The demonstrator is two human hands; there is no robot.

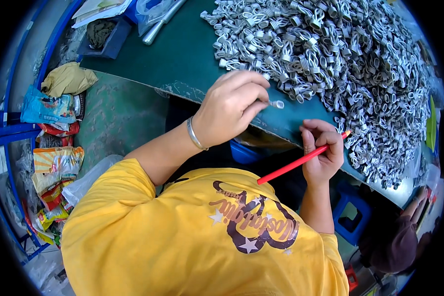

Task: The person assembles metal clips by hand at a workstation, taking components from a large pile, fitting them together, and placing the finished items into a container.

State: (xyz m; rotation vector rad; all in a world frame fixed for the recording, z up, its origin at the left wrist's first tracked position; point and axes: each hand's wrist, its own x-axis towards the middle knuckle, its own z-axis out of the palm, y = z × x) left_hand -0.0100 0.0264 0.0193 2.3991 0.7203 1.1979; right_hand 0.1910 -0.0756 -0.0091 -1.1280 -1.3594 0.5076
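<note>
My left hand [229, 106] pinches one small silver metal clip [277, 104] just above the green table [177, 54], near its front edge. A metal bracelet [195, 135] circles that wrist. My right hand [322, 150] grips a long red stick [301, 160] like a pen, its orange tip pointing up toward the clips. A big heap of several silver looped metal clips [345, 59] covers the table beyond both hands. My yellow shirt [197, 237] fills the lower part of the view.
Snack bags [52, 163] and a brown paper bag [69, 79] lie piled at the left by a blue rail. A dark blue tray [106, 34] and a metal tube [160, 22] sit at the table's far left. A blue stool [350, 212] and another person's hand [417, 204] appear lower right.
</note>
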